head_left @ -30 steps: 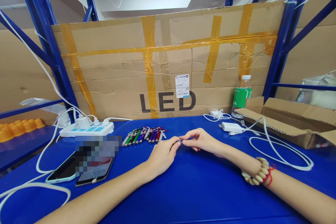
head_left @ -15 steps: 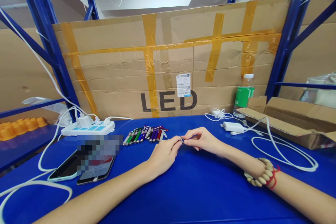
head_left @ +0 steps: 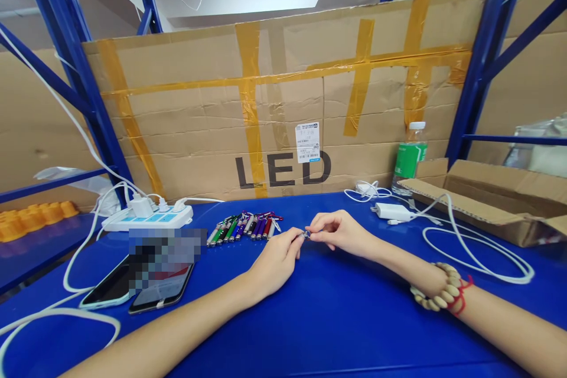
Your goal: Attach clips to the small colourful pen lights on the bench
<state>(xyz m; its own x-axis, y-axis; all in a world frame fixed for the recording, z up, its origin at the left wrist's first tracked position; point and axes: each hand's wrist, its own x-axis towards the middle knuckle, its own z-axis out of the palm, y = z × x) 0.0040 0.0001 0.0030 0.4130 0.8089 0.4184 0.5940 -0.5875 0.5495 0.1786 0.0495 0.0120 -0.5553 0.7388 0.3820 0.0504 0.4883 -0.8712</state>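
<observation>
Near the middle of the blue table, a small shiny metal ring-like piece (head_left: 306, 234) sits between the fingertips of both hands; its exact kind is too small to make out. My left hand (head_left: 275, 264) is closed in a pinch on its left side, the other fingers curled underneath. From the right, the thumb and forefinger of my right hand (head_left: 344, 235) pinch it too. Just beyond my left hand lies a row of slim coloured metal tubes (head_left: 239, 228) with small clips at their far ends, in silver, green, black, purple and red.
Two phones (head_left: 162, 290) lie at the left, by a white power strip (head_left: 153, 221) with cables. On the right are a white charger (head_left: 392, 211), a looped white cable (head_left: 500, 274), a green-labelled bottle (head_left: 410, 159) and an open cardboard box (head_left: 487, 201). A taped cardboard wall (head_left: 204, 130) stands behind.
Both hands stay together at nearly the same spot. My right hand has tilted slightly, and the small metal piece has turned a little between the fingertips. The view shifts slightly.
</observation>
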